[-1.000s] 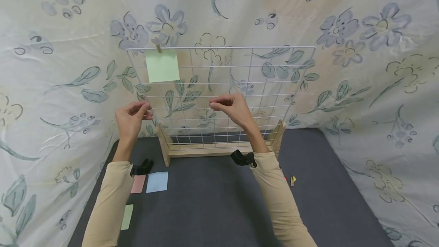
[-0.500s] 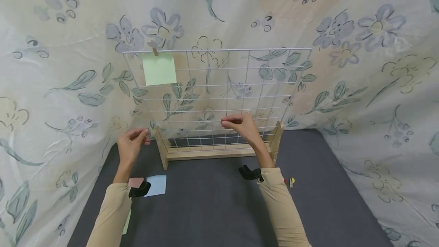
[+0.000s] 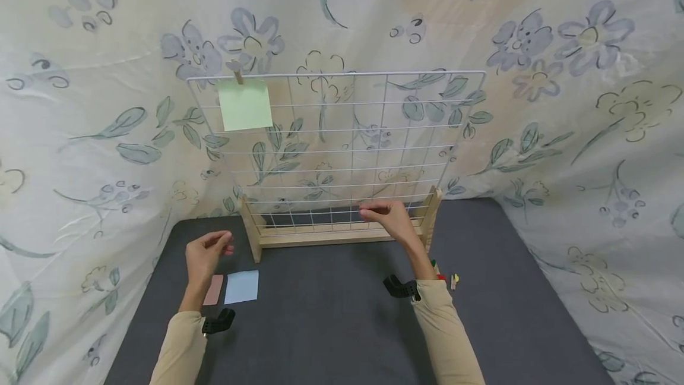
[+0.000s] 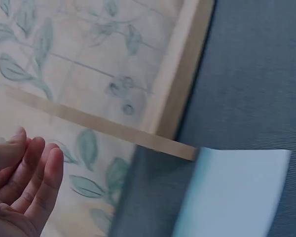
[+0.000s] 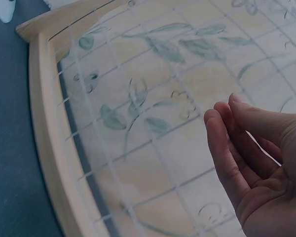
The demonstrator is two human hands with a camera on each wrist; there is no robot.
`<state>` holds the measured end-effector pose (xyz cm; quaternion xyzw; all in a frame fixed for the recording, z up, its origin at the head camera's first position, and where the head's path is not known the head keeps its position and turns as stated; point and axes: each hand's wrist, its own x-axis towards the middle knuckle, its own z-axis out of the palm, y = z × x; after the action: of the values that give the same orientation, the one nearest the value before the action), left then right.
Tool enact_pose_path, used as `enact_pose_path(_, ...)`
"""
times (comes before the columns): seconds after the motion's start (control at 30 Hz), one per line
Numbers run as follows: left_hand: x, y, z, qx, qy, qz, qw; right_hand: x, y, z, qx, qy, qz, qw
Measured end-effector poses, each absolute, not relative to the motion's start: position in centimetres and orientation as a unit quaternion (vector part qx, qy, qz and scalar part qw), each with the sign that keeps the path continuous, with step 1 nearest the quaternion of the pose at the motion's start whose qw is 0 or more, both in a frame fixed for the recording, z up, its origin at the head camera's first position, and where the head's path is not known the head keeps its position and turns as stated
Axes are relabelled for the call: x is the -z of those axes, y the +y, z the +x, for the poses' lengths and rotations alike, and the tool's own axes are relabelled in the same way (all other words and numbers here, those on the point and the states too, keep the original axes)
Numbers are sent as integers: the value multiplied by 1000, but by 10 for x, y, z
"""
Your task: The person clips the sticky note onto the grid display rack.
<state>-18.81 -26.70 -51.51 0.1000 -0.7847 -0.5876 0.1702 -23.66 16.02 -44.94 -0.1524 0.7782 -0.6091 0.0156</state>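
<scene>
My left hand [image 3: 205, 257] hovers over the table's left side, just left of the wooden stand [image 3: 320, 237]. Its fingers are loosely bent and hold nothing, as the left wrist view of the hand [image 4: 27, 185] also shows. In front of the lower right part of the white wire grid [image 3: 336, 75] is my right hand [image 3: 394, 220]. Thumb and fingers lie close together there, with nothing visible between them in the right wrist view of the hand [image 5: 256, 158]. A light green paper note [image 3: 246, 106] hangs at the grid's upper left under a small wooden clothespin [image 3: 238, 78].
A blue note [image 3: 241, 287] and a pink note [image 3: 213, 291] lie on the dark table [image 3: 315, 325] near my left wrist. A yellow-topped clothespin [image 3: 454, 281] and a red item [image 3: 441, 277] lie by my right sleeve. Floral cloth [image 3: 604, 153] surrounds the table.
Both hands have come down from in front of the grid, the right one also drifting rightward. A loose green note at the lower left is now out of sight. The hanging note stays put.
</scene>
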Motion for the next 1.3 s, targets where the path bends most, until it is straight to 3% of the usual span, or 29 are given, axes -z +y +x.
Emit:
enact_pose_path(0.13,548,-276,-182,604,-779,90,142,468,170,-232,612,777,-142,15)
enact_pose_path(0.37,548,-265,-156,535,-822,152,122,499,179,-219,610,784,-107,46)
enact_pose_path(0.63,552,-262,-145,488,-837,219,112,524,201,-206,600,795,-79,42)
enact_pose_path(0.9,569,-266,-142,510,-829,211,94,547,241,-192,551,834,-34,-4)
enact_pose_path(1.3,580,-265,-139,395,-884,197,153,567,321,-155,462,870,129,-116)
